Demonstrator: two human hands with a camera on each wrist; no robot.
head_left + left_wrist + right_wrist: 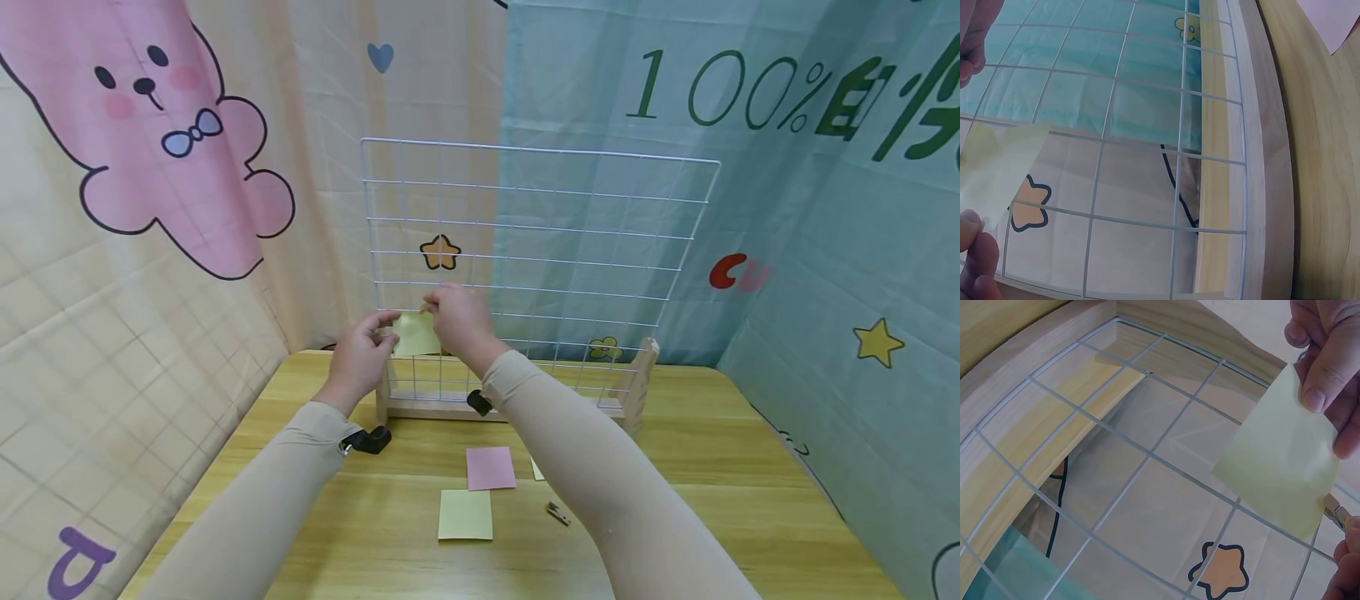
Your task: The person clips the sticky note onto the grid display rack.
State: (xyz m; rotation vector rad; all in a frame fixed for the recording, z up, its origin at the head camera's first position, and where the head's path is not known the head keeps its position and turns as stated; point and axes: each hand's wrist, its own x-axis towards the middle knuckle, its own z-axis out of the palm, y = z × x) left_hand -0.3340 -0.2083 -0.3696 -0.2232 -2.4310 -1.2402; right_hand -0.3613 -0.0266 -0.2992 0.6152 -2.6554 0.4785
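Observation:
A pale yellow-green paper note stands against the white wire grid, low on its left side. My left hand pinches the note's left edge between thumb and fingers; in the right wrist view its thumb presses the paper's face. With my right hand I hold a small wooden clothespin at the note's upper edge. Its tip meets the paper there, though I cannot tell whether it bites the wire too. The left wrist view catches only part of each hand.
The grid stands in a wooden base. On the wooden table before it lie a pink note, a yellow note and another clothespin. Another pale note is partly hidden by my right sleeve. Printed curtains hang behind.

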